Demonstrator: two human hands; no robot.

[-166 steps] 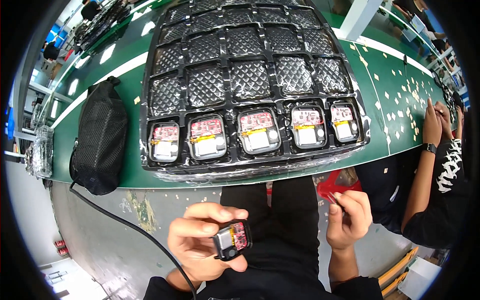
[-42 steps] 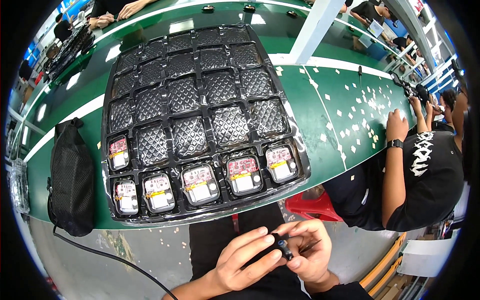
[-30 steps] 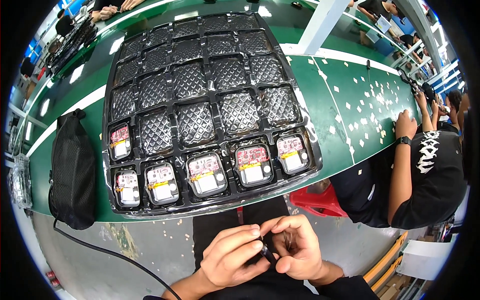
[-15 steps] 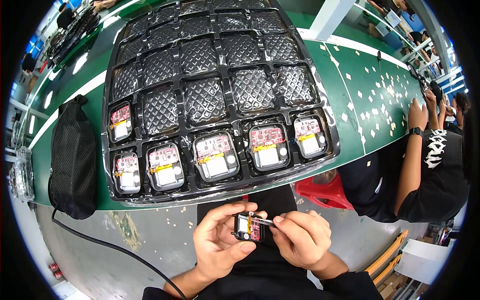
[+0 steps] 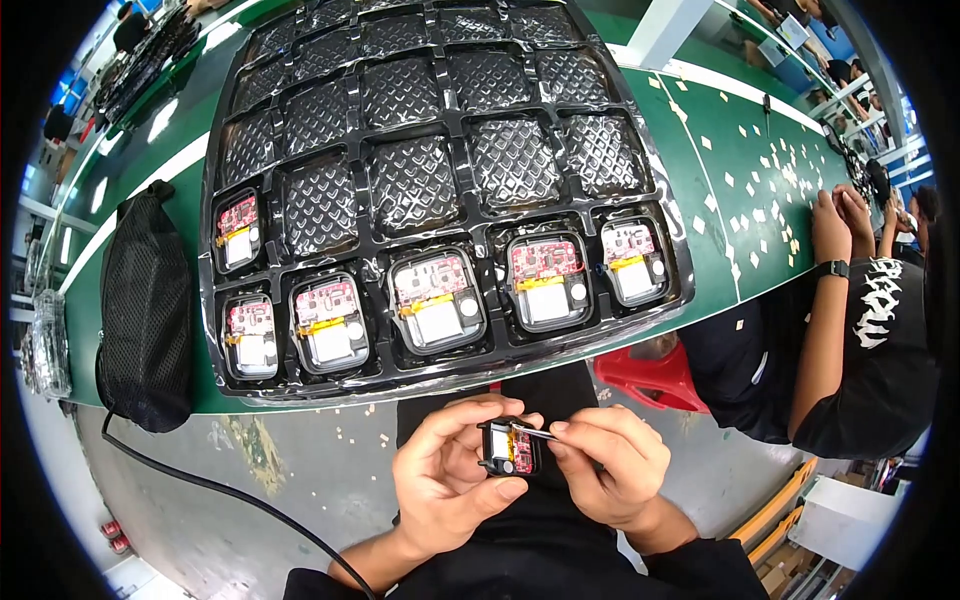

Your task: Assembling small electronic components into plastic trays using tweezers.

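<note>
One small black module [image 5: 508, 448] with a red circuit board sits pinched in the left hand [image 5: 447, 480], thumb below it and fingers curled over its top edge; the right hand [image 5: 608, 468] closes thumb and forefinger on a thin metal strip [image 5: 534, 432] at the module's upper right corner; both hands hover over the person's dark lap; beyond the fingertips a black compartment tray [image 5: 330, 190] lies on the green table [image 5: 740, 150], its near row filled with similar modules; left of the fingers a black mesh bag [image 5: 145, 300] rests; far right, another person's hands [image 5: 835, 215] touch the table.
</note>
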